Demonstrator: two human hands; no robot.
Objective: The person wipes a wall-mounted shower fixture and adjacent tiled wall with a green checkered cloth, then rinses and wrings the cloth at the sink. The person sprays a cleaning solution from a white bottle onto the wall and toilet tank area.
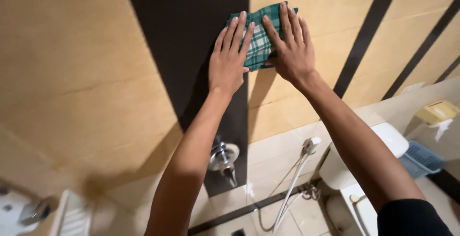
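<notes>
Across the whole view stands the bathroom wall [86, 73], with beige tiles and a wide dark stripe [187, 39] that runs from top to bottom. Lower on the right is a white toilet [390, 138], and just beside it a blue basket [421, 158] on the floor. Above the basket, a yellowish dispenser [437, 110] is fixed to the wall. On the dark stripe, low down, sits a chrome tap [223, 159]. To its right a white spray hose [294, 183] hangs from a holder on the wall.

High on the wall, at the edge between the dark stripe and the beige tile, is a folded green checked cloth [261, 39]. Both hands lie flat on it. The left hand [230, 59] presses the left part of the cloth, its grip open with fingers straight and together. The right hand [290, 47] presses the right part, also with open grip and fingers spread a little. Neither hand closes around the cloth; they only push it against the wall.
</notes>
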